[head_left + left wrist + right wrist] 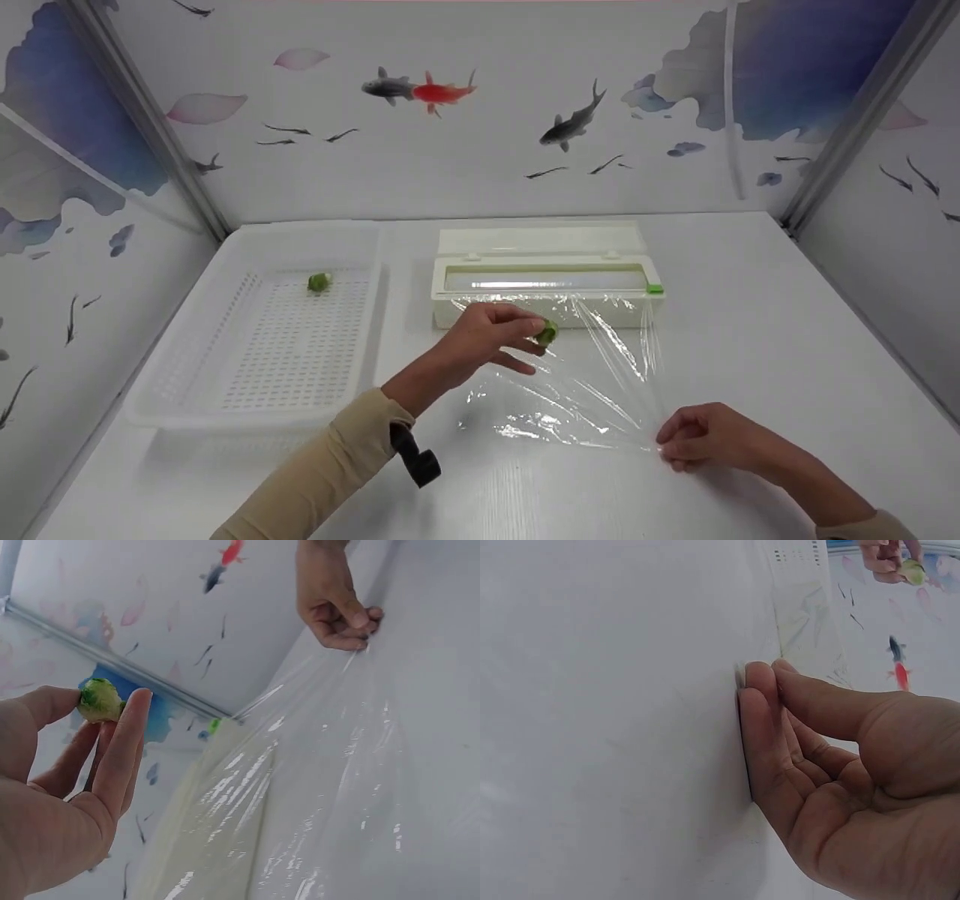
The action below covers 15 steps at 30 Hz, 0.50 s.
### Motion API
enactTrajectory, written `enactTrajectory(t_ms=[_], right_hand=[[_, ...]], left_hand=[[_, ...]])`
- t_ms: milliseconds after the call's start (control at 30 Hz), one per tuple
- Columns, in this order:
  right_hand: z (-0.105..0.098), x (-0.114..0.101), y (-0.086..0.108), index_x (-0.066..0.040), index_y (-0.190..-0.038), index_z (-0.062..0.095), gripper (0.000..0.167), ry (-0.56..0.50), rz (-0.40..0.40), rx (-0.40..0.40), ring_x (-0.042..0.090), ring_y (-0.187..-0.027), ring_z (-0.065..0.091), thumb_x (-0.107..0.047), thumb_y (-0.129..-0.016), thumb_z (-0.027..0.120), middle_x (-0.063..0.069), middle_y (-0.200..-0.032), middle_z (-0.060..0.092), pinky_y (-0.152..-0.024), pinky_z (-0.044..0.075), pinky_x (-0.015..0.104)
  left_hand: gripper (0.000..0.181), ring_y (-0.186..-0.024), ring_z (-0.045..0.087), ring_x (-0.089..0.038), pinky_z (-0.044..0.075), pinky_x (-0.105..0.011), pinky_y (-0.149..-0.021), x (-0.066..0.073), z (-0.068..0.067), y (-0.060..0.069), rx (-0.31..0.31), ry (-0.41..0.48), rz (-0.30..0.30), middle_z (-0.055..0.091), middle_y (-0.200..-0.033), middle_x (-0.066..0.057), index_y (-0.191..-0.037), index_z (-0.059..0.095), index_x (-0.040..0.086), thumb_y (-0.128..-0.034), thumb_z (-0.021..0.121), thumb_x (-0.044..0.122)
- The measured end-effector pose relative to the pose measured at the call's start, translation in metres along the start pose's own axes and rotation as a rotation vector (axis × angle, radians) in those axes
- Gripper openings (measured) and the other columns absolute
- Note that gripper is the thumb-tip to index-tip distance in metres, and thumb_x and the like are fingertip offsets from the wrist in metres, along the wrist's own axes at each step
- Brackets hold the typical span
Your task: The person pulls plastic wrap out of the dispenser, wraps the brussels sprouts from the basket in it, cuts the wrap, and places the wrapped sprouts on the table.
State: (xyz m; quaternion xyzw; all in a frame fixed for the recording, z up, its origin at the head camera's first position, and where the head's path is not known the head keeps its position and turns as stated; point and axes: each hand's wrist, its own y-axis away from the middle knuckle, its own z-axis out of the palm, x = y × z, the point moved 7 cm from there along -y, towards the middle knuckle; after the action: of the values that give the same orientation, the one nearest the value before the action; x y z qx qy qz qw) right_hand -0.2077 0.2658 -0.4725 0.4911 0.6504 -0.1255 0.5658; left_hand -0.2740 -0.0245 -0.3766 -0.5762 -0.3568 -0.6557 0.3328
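Observation:
Between thumb and fingertips, the left hand (491, 337) (82, 780) holds a small green vegetable piece (547, 332) (100, 700) above the clear plastic film (577, 405) (300, 787). The right hand (724, 442) (334, 596) (832, 765) pinches the film's near right corner low over the table. Creases fan from that corner to the white film box (547, 310), whose lid (540, 240) stands open at the back. In the right wrist view the left hand (885, 556) and the green piece (913, 571) show at the top.
A white perforated basket (255, 417) sits on the left of the table, with another green piece (319, 283) inside. A green tab (655, 289) is at the film box's right end. Printed wall panels (480, 172) enclose the back and sides.

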Motion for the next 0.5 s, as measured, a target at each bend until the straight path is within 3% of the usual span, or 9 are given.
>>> enactTrajectory(t_ms=[233, 500], right_hand=[[0.001, -0.001, 0.000, 0.008, -0.111, 0.064, 0.032, -0.002, -0.002, -0.004, 0.013, -0.079, 0.070, -0.016, -0.091, 0.073, 0.008, -0.092, 0.074, -0.073, 0.061, 0.022], [0.001, -0.004, 0.001, 0.009, -0.110, 0.064, 0.032, -0.009, -0.019, -0.006, 0.011, -0.078, 0.069, -0.016, -0.092, 0.073, 0.006, -0.091, 0.073, -0.073, 0.061, 0.022]], left_hand=[[0.028, -0.105, 0.072, -0.038, 0.064, -0.043, -0.079, -0.032, 0.015, -0.007, -0.009, 0.022, -0.064, 0.074, -0.105, -0.012, -0.117, 0.069, -0.002, -0.0948, 0.068, 0.015], [0.023, -0.091, 0.076, -0.025, 0.065, -0.037, -0.069, -0.065, 0.023, -0.015, 0.014, -0.002, -0.144, 0.076, -0.101, -0.010, -0.111, 0.072, 0.001, -0.0924, 0.071, 0.015]])
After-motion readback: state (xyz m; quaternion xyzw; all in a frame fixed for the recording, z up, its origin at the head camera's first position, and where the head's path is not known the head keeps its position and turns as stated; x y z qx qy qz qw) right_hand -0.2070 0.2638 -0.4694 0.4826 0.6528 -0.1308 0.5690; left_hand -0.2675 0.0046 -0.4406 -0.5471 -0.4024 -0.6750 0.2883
